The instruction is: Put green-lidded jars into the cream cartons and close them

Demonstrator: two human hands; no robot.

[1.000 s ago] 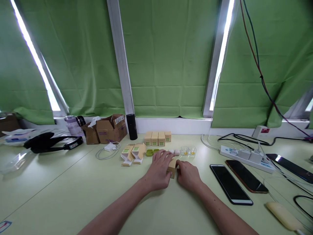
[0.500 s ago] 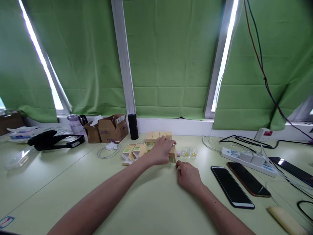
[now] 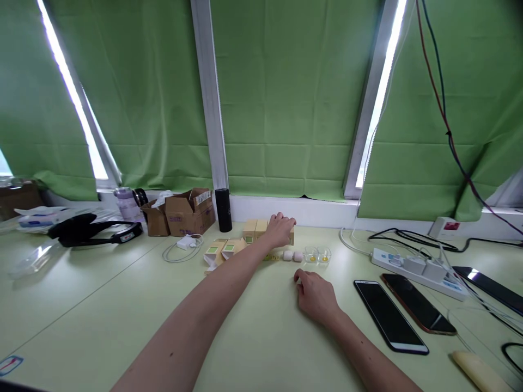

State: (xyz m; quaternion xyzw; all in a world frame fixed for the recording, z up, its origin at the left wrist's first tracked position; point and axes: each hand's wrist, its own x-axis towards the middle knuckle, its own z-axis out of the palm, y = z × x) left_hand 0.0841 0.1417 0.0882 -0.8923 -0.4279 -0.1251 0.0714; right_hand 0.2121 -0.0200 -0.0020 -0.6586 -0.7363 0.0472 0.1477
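My left hand (image 3: 280, 230) reaches to the right end of a row of small tan boxes (image 3: 250, 231) near the wall, its fingers closed on a tan box (image 3: 291, 236) that shows only in part. Closer to me, my right hand (image 3: 316, 294) rests on the table with curled fingers; what they hold, if anything, is hidden. Between the hands lie two small pale cylinders (image 3: 288, 255) and two clear cups (image 3: 311, 255) with yellow bits inside. Open tan boxes (image 3: 232, 248) with green labels lie left of my left forearm.
Two phones (image 3: 390, 316) and a white power strip (image 3: 419, 272) with cables are on the right. At the back left stand a black cylinder (image 3: 223, 210), a cardboard box (image 3: 190, 212) and a white charger (image 3: 186, 243). A black strap device (image 3: 93, 231) lies farther left.
My left hand has moved back toward the wall with the tan box, uncovering the pale cylinders. My right hand has barely moved.
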